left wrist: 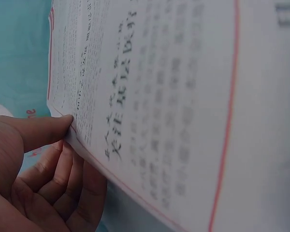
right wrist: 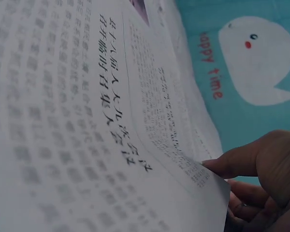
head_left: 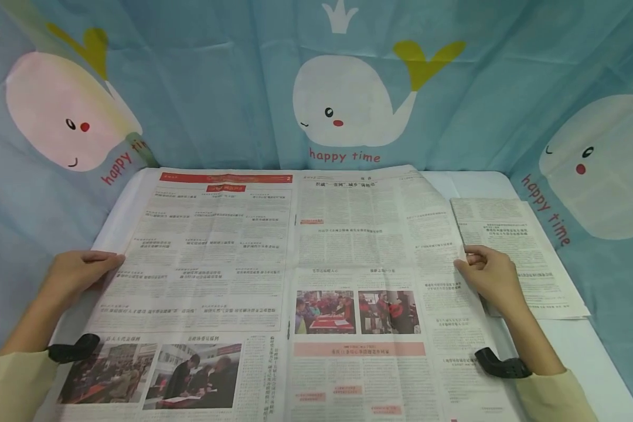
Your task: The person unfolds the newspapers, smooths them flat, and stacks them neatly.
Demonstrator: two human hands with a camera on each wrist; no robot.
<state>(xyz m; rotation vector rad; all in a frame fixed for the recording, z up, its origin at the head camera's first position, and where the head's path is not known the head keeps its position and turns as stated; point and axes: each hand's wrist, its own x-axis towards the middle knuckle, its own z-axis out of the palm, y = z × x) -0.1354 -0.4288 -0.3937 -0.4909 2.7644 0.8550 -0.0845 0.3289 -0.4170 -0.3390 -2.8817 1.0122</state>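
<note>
A newspaper (head_left: 290, 252) lies spread wide before me, its print upside down in the head view, with colour photos on both pages. My left hand (head_left: 87, 271) pinches its left edge between thumb and fingers; the left wrist view shows the thumb on top of the sheet and the fingers of that hand (left wrist: 63, 169) behind it. At the opposite edge my right hand (head_left: 489, 275) pinches the paper in the same way. In the right wrist view the sheet curves up toward that hand (right wrist: 261, 181), the thumb on its printed face.
A folded stack of newspaper (head_left: 527, 258) lies on the white table (head_left: 606, 363) at the right, partly behind my right hand. Blue curtains (head_left: 216, 88) printed with whales hang behind and at both sides. Each wrist wears a black band (head_left: 501, 364).
</note>
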